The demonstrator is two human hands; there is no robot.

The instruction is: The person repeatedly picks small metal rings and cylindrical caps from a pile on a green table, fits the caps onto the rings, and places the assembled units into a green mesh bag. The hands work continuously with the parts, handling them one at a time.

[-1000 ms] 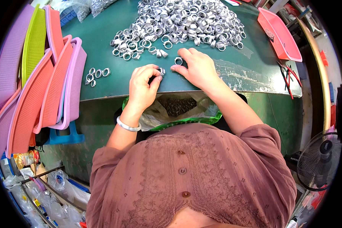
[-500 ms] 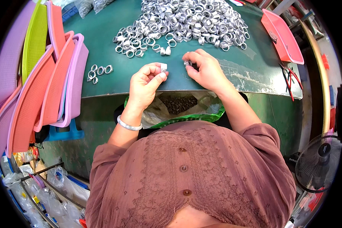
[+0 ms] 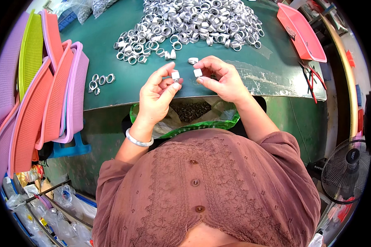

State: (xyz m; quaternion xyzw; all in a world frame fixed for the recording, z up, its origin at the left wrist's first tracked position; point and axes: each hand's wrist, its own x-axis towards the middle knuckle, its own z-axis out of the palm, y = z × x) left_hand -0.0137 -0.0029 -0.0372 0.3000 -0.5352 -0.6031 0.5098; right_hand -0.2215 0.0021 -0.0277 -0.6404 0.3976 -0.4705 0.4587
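Note:
Above the table's near edge, my left hand [image 3: 156,92] pinches a silver-grey metal ring with a flat square top [image 3: 175,75] between thumb and fingers. Facing it, my right hand [image 3: 226,80] holds a similar square-topped ring [image 3: 198,73] at thumb and fingertips. One more ring [image 3: 193,60] lies on the green tabletop [image 3: 123,84] just beyond my right fingertips. Farther back spreads a big pile of such rings [image 3: 193,22]. Several rings [image 3: 102,79] sit apart at the left, near the plastic baskets.
Purple, green and coral plastic baskets [image 3: 62,94] stand stacked at the left. A pink tray [image 3: 303,33] and red-handled pliers [image 3: 311,80] are at the right. Below the table edge, an opened green-rimmed bag [image 3: 202,125] holds small dark pieces. A fan [image 3: 346,171] stands lower right.
My right hand now has a ring raised at its fingertips, turned toward my left hand. My left hand keeps its ring. The whole view has shifted slightly.

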